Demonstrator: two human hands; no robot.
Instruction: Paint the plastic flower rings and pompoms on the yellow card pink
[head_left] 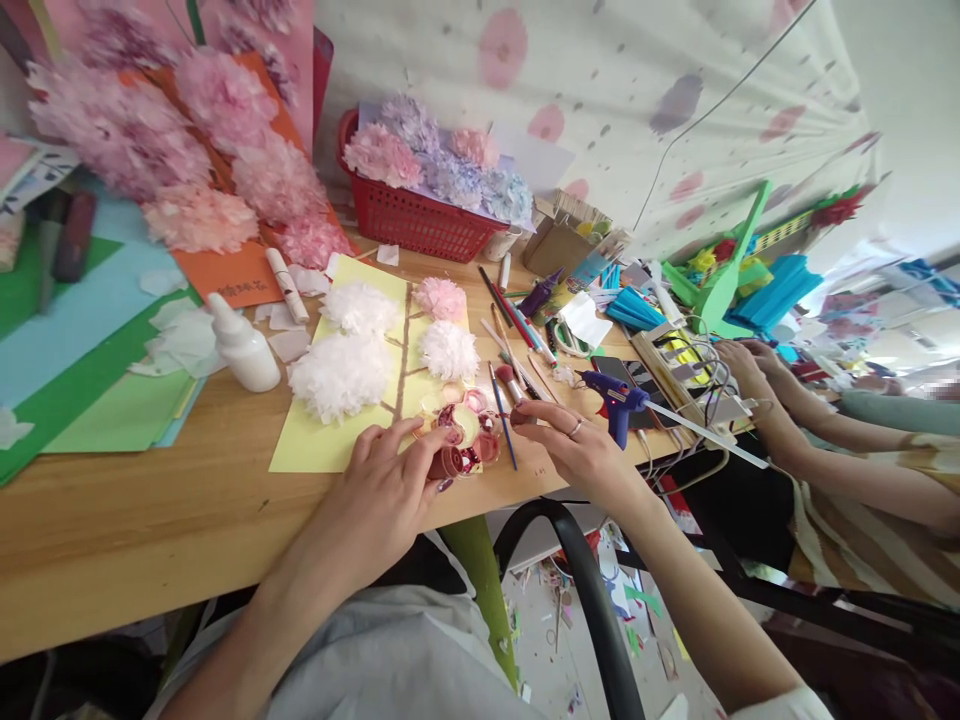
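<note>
My left hand [390, 480] rests at the table's near edge, fingers curled round a small reddish-brown roll [448, 462] beside a cluster of pink and red paper rolls [469, 425]. My right hand [566, 440], ring on one finger, pinches a small piece just right of that cluster. The rolls sit on the lower corner of a yellow sheet [315, 440] that carries white and pink tissue flowers [341, 375] along a drawn brown stem.
A blue glue gun [619, 400] lies right of my right hand. A white glue bottle [244, 345], red basket of flowers [412, 215], pens, coloured paper and pink pompoms fill the table. Another person's hands [750, 365] work at the right. A black chair back [577, 560] curves below.
</note>
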